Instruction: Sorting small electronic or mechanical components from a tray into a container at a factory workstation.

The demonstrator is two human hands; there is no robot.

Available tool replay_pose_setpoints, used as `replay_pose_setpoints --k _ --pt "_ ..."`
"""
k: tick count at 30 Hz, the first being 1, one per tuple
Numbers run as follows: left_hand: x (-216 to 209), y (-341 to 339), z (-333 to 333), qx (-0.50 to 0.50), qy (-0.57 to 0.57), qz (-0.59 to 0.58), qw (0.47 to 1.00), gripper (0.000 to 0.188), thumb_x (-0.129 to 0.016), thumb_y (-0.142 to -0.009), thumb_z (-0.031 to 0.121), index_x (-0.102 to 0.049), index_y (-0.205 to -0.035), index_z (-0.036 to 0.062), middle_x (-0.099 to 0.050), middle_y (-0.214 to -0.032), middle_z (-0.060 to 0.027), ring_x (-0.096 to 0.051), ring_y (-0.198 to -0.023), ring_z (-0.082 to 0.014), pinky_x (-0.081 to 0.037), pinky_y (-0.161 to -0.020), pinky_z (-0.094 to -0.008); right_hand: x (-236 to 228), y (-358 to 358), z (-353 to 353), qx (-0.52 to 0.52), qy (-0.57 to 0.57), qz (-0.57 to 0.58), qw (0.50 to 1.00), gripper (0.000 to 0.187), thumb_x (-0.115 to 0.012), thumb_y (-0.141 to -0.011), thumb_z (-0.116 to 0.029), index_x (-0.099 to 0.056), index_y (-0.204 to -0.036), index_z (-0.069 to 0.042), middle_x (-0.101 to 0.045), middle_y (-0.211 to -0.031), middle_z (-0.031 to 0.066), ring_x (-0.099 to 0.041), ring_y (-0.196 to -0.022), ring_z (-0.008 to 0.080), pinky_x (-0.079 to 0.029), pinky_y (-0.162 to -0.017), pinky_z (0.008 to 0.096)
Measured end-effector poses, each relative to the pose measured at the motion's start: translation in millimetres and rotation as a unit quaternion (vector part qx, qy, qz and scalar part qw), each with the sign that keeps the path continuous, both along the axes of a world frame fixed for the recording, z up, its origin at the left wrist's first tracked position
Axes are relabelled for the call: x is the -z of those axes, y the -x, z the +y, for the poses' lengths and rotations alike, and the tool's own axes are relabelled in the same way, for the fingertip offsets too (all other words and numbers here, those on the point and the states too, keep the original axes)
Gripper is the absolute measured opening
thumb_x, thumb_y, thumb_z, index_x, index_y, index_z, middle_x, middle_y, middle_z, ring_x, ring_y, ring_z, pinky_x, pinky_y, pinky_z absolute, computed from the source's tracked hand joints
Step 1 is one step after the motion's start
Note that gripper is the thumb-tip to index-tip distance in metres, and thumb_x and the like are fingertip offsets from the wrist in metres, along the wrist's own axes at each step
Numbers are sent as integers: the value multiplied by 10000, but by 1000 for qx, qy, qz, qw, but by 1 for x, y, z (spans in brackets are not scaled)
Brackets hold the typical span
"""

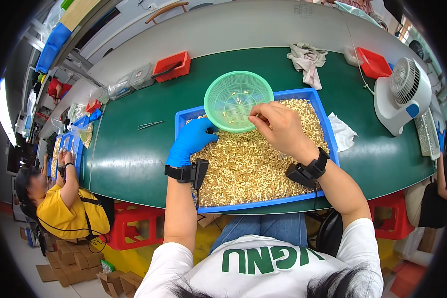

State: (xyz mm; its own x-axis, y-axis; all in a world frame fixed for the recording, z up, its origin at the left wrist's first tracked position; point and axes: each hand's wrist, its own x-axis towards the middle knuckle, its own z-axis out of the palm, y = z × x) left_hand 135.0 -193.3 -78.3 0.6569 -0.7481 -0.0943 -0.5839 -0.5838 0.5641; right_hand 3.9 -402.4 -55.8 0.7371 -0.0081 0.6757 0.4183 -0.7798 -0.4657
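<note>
A blue glove covers my left hand point(192, 139), its fingers curled at the near left rim of a round green mesh basket point(221, 89). What those fingers hold, if anything, is hidden. My bare right hand point(278, 124) pinches a thin needle-like tool point(241, 114) whose tip reaches over the basket. A few small brass-coloured pieces point(246, 92) lie inside the basket. It rests on the far part of a blue tray point(263, 205), which is filled with many small brass-coloured cylindrical pieces point(248, 171). Black bands with small boxes circle both my wrists.
Metal tweezers point(150, 125) lie left of the tray on the green table point(129, 149). A red bin point(172, 67), a cloth point(308, 62) and another red bin point(373, 63) line the back. Right of the tray are a white tissue point(340, 132) and a white fan point(401, 94). A person in yellow point(74, 213) works at left.
</note>
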Motion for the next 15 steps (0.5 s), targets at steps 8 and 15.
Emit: replay_pose_setpoints --k 8,15 --pt "-3 14 -14 -38 87 14 995 216 -663 -718 165 -647 -887 31 -629 -841 -143 -602 -715 -243 -455 -636 -346 -2 6 2 -83 49 94 991 107 -639 -754 -112 -581 -821 -54 -586 -910 59 -591 -674 253 -482 -587 329" --pt "6 3 -5 -16 42 5 999 239 -657 -749 135 -627 -947 4 -637 -826 -103 -567 -688 -162 -454 -654 -288 7 2 -1 -47 101 139 984 98 -637 -753 -102 -584 -813 -47 -592 -955 73 -599 -713 266 -493 -625 338"
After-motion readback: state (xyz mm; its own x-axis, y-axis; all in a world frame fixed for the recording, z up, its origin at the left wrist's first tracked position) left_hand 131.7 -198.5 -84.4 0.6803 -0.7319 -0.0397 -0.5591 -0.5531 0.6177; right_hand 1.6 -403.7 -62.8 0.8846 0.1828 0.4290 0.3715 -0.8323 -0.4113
